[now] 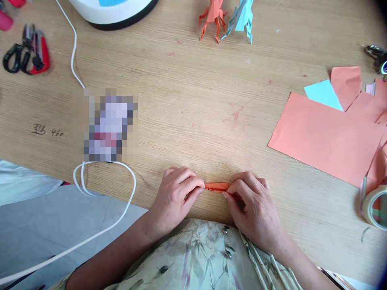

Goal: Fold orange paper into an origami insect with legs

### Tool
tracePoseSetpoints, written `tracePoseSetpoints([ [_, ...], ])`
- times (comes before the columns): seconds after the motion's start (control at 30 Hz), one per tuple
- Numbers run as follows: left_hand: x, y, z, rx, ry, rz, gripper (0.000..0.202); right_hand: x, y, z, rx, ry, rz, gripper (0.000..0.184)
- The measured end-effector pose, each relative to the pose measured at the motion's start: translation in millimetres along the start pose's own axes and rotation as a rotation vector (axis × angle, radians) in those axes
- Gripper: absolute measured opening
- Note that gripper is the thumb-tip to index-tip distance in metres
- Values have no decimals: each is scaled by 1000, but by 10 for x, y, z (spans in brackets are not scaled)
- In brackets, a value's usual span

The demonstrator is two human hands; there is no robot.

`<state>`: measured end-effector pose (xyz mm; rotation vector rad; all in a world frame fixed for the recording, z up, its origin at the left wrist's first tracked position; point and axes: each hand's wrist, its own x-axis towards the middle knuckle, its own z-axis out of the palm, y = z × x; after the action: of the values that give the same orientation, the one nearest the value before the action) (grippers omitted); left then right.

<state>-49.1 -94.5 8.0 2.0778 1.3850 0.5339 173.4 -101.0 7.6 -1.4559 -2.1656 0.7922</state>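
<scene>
A narrow strip of folded orange paper (216, 187) stretches between my hands, just above or on the table near its front edge. My left hand (178, 195) pinches its left end between thumb and forefinger. At the other end my right hand (252, 203) grips the paper with thumb and fingers and hides part of it. Farther back stand two folded paper figures with thin legs, one orange (213, 18) and one light blue (242, 18); their tops are cut off by the frame.
Orange paper sheets (326, 139) and a light blue piece (325, 94) lie at right, beside a tape roll (376, 207). At left are a blurred-out phone (110, 129), a white cable (133, 189) and scissors (13, 58). A white round base (115, 16) stands behind.
</scene>
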Motion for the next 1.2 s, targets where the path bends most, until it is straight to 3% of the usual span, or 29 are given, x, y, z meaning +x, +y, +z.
tracePoseSetpoints([
  [0.17,-40,-24,26,-39,93,49,13,-22,29,-10,32,-10,-19,15],
  [0.67,-56,-26,43,11,66,96,12,-24,41,-41,72,-21,-16,15],
  [0.97,-186,-71,55,36,147,142,13,-49,100,-60,105,-15,-106,14],
  [1.2,-155,12,86,79,158,168,14,-55,98,-52,99,-17,-78,14],
])
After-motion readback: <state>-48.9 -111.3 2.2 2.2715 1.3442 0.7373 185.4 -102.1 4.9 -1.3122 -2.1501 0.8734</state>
